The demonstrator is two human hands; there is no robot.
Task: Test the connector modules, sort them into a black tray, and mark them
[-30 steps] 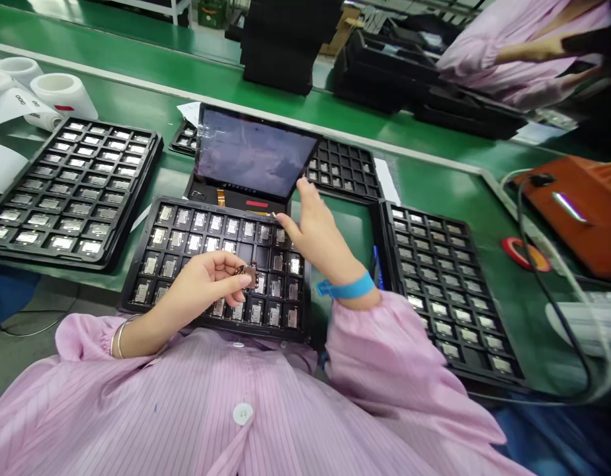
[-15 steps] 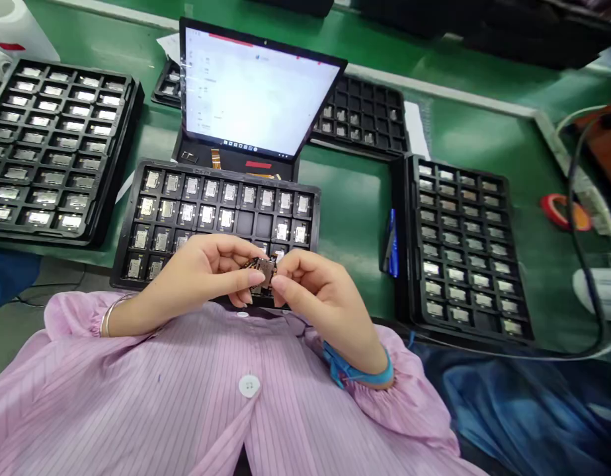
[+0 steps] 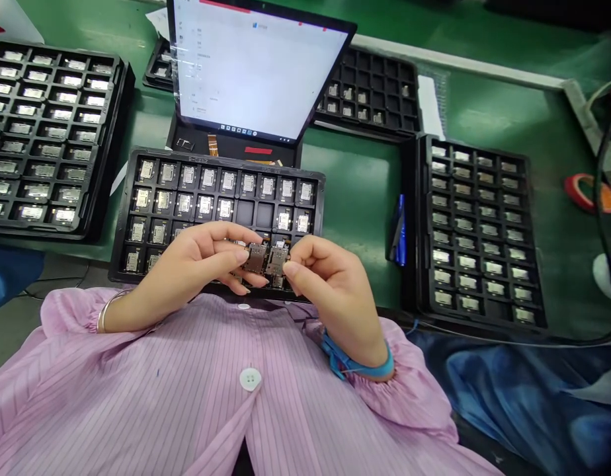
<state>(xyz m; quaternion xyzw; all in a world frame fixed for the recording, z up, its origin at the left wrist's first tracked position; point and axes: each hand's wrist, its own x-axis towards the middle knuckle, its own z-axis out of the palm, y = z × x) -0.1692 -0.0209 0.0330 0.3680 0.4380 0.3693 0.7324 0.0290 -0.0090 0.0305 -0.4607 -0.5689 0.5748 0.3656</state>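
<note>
Between the thumb and fingers of my left hand [image 3: 203,259] is a small dark circuit board [image 3: 256,258] with a metal shield, its other fingers spread beneath. My right hand [image 3: 330,281] pinches a second small board [image 3: 277,260] by its right edge. The boards are side by side, close together; whether they touch I cannot tell. Both are held over the front part of a black compartment tray [image 3: 319,192] filled with similar boards. Two pockets in its second row are bare. My hands hide part of the lower rows.
Behind the tray stands an open laptop-like screen [image 3: 246,73]. Stacked black trays of boards lie at left [image 3: 90,198] and right [image 3: 533,264], another tray [image 3: 385,86] behind the screen. A blue tool [image 3: 401,231] lies beside the right stack; red-orange tape [image 3: 583,193] is farther right.
The two boards, overlapping between my fingers before, are now apart, one in each hand. My right hand has shifted slightly right. The camera view has tilted a little.
</note>
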